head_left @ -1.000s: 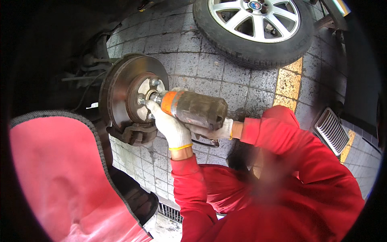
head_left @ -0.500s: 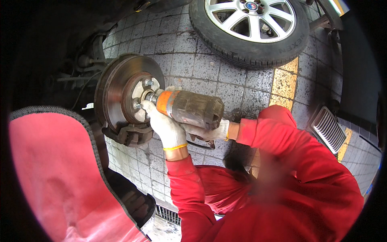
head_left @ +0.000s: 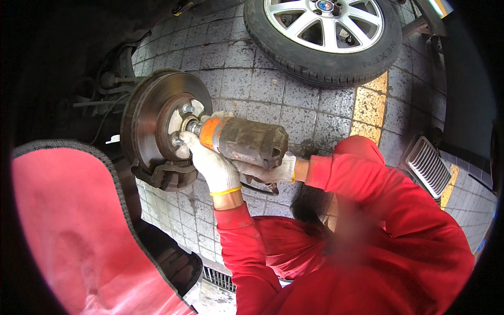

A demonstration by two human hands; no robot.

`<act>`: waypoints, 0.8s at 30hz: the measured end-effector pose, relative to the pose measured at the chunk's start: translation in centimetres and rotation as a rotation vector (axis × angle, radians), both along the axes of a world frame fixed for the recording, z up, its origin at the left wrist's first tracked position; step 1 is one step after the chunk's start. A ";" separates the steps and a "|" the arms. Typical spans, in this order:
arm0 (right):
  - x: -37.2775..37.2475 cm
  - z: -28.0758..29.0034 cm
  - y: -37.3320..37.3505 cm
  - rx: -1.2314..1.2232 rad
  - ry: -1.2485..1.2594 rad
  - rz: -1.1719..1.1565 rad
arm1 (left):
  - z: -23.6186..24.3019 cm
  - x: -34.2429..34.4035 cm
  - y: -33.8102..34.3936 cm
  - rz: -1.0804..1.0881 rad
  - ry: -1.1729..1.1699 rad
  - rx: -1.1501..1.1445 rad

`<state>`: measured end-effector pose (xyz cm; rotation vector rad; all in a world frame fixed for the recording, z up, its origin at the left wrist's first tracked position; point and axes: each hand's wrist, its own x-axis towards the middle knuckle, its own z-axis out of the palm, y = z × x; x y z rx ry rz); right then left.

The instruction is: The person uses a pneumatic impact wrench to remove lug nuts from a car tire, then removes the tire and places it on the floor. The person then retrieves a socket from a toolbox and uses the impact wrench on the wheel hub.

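Note:
A dark, worn impact wrench (head_left: 249, 140) with an orange front collar lies level, its nose pointing left into the middle of the wheel hub (head_left: 175, 123). My left hand (head_left: 214, 170), in a white knit glove, is closed around the wrench's front end, thumb side by the hub. Behind and below the tool body, my gloved right hand (head_left: 278, 170) grips its handle, largely hidden by the wrench. Two bare wheel studs (head_left: 187, 108) show on the hub face. Around the hub stands the upright brake disc (head_left: 181, 86), with a dark brake bracket (head_left: 176, 176) at its lower edge.
A tyre on a silver spoked rim (head_left: 328, 37) lies on the tiled floor (head_left: 241, 81) beyond the wrench. A red fender cover (head_left: 68, 210) hangs at the left. A white slatted grille (head_left: 429, 167) is at the right. A hose (head_left: 257, 188) runs below the right hand.
The hub studs have shifted around slightly, so the hub appears turned a little. Both hands keep their hold on the wrench. The whole view has moved by a small amount.

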<state>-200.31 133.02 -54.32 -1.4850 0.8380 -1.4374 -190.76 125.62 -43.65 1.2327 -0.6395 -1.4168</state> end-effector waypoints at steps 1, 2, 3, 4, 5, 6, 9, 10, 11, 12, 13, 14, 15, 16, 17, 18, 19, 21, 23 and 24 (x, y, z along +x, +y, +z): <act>0.0 0.1 0.2 0.079 -0.042 0.067 | 0.1 0.0 0.1 0.000 0.007 0.000; 0.1 0.2 0.3 0.088 -0.072 0.072 | 0.1 0.1 0.1 -0.001 0.014 -0.001; 0.0 0.3 0.4 0.104 -0.082 0.080 | 0.0 0.3 0.2 -0.008 0.007 -0.002; -0.1 0.4 0.4 0.120 -0.093 0.085 | -0.2 0.4 0.1 -0.018 0.002 -0.003; -0.4 0.6 0.5 0.142 -0.084 0.094 | -0.2 0.4 0.1 -0.028 -0.004 -0.004; -0.5 0.7 0.5 0.138 -0.072 0.081 | -0.3 0.2 0.2 0.004 -0.004 0.008; -0.5 0.9 0.6 0.072 -0.030 0.006 | 0.4 -0.5 0.0 0.065 0.006 0.032; -0.7 1.1 0.7 0.102 -0.024 0.040 | 0.4 -0.4 0.2 0.068 0.017 0.038; -1.1 1.2 0.8 0.132 -0.018 0.074 | 0.4 -0.2 0.3 0.072 0.028 0.044; -1.3 1.3 0.8 0.163 -0.012 0.109 | 0.4 -0.1 0.3 0.041 0.017 0.046; -1.5 1.3 0.6 0.141 0.112 0.098 | 0.3 -0.1 0.1 0.008 0.006 0.047; -1.2 1.5 0.8 0.225 -0.014 0.116 | 0.3 -0.1 0.1 -0.023 -0.005 0.048; -0.8 1.8 1.0 0.309 -0.141 0.134 | 0.5 -0.3 0.3 0.002 0.007 0.019; -0.6 2.1 1.0 0.389 -0.269 0.152 | 0.5 -0.3 0.3 0.018 0.004 0.023; -0.7 2.4 1.1 0.354 -0.254 0.136 | 0.5 -0.4 0.2 0.034 0.002 0.026; -0.7 2.7 1.2 0.319 -0.240 0.121 | 0.5 -0.4 0.2 0.051 -0.001 0.030; -0.8 2.9 1.2 0.281 -0.226 0.101 | 0.5 -0.3 0.1 0.041 0.008 0.024; -0.9 3.0 0.9 0.354 -0.308 0.145 | 0.4 -0.1 0.1 0.022 0.026 0.012; -1.1 3.1 1.0 0.422 -0.317 0.200 | 0.7 -0.6 0.1 0.057 -0.024 0.025; -0.8 2.9 1.2 0.432 -0.358 0.195 | 0.8 -0.7 0.1 0.074 -0.049 0.032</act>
